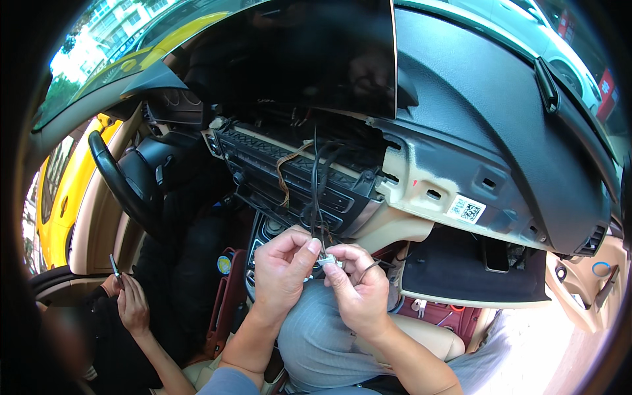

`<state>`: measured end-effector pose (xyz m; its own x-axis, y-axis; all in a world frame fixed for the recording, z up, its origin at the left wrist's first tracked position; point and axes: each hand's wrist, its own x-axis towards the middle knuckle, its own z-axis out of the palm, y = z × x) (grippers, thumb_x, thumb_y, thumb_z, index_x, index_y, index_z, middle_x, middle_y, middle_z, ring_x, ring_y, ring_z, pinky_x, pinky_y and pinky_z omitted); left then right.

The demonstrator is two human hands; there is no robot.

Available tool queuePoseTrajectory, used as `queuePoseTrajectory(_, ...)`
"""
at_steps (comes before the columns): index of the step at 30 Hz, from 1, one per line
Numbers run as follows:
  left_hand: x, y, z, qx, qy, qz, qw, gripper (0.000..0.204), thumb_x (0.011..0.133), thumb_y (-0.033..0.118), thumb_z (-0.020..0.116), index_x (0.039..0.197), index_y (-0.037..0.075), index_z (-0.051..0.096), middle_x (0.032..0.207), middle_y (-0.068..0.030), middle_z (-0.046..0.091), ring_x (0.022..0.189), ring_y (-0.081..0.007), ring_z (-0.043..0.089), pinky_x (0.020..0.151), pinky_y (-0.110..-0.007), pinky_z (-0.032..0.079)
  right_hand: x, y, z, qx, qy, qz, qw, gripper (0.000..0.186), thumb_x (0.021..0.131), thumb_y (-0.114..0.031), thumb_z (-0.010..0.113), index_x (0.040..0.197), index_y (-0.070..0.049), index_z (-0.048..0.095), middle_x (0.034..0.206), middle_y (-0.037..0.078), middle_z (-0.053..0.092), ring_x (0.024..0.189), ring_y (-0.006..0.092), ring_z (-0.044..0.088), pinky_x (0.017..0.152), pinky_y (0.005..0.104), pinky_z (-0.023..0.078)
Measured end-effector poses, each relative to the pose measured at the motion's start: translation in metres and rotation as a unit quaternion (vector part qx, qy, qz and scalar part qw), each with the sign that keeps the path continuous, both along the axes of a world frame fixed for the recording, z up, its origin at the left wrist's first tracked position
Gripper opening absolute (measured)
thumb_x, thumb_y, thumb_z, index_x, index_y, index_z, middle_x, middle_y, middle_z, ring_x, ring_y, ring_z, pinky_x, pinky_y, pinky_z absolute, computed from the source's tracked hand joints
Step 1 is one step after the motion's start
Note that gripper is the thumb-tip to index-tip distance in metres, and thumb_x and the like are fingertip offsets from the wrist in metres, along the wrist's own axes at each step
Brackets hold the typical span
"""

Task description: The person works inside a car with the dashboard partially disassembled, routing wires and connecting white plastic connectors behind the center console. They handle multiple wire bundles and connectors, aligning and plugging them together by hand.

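Observation:
My left hand [280,273] and my right hand [359,286] meet in front of the opened dashboard, above my lap. Between the fingertips of the right one is a small white plug connector [327,260]. My left thumb and forefinger are pinched together right beside it, at the dark wires running into it; the exact grip is partly hidden. Black cables [315,178] rise from there into the dashboard cavity. A loop of orange-brown wires [282,174] hangs over the dash panel [289,164] to the left of them.
A large dark screen [289,59] stands over the cavity. At left are the steering wheel [125,184] and another person's hand [133,306] with a phone [116,270]. A phone [495,255] lies on the lowered glovebox [447,263] at right, above scattered tools.

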<state>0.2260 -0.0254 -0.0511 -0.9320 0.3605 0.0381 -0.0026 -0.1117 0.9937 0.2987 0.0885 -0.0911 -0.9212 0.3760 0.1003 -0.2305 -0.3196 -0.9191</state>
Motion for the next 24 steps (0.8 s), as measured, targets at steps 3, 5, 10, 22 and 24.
queuePoseTrajectory(3,0.000,0.000,-0.001,0.005,0.004,0.002,1.000,0.011,0.097,0.004,0.067,0.088,-0.002,0.066,0.081,0.0002,0.061,0.061,-0.0021,0.052,0.055,-0.017,0.040,0.000,0.001,0.002,-0.086,-0.015,0.034,0.996,0.023,0.099,-0.003,0.066,0.121,0.000,0.060,0.089,0.006,0.065,0.070,0.0055,0.058,0.050,0.0179,0.040)
queuePoseTrajectory(5,0.000,0.000,0.000,0.025,-0.010,0.001,1.000,0.010,0.097,0.005,0.067,0.089,-0.001,0.066,0.080,0.0006,0.061,0.061,-0.0021,0.052,0.054,-0.017,0.040,0.000,0.002,0.004,-0.153,-0.028,0.056,0.986,0.022,0.099,-0.004,0.066,0.120,0.000,0.059,0.084,0.006,0.065,0.067,0.0051,0.056,0.046,0.0177,0.036)
queuePoseTrajectory(10,0.001,0.001,0.005,0.000,-0.071,0.021,0.997,0.008,0.098,0.006,0.067,0.103,-0.001,0.067,0.079,0.0008,0.063,0.060,-0.0020,0.053,0.053,-0.017,0.041,-0.002,0.002,0.003,-0.222,-0.037,0.074,0.972,0.022,0.099,-0.004,0.066,0.119,0.000,0.059,0.086,0.009,0.066,0.062,0.0062,0.055,0.044,0.0184,0.036)
queuePoseTrajectory(22,0.000,0.005,0.002,0.000,-0.037,0.010,0.999,0.024,0.099,0.002,0.064,0.123,-0.001,0.062,0.094,0.0005,0.065,0.072,-0.0005,0.055,0.060,-0.016,0.044,-0.004,-0.002,-0.011,-0.096,0.008,0.028,0.995,0.026,0.098,-0.005,0.069,0.120,0.001,0.057,0.093,0.007,0.066,0.067,0.0066,0.058,0.049,0.0187,0.041)
queuePoseTrajectory(24,0.000,0.004,0.000,-0.002,-0.029,0.002,1.000,0.024,0.099,0.002,0.064,0.123,-0.001,0.061,0.094,0.0007,0.064,0.072,-0.0003,0.055,0.060,-0.016,0.043,-0.002,-0.001,-0.013,-0.081,0.014,0.031,0.996,0.027,0.098,-0.005,0.069,0.121,0.002,0.058,0.098,0.009,0.066,0.071,0.0071,0.060,0.051,0.0186,0.043)
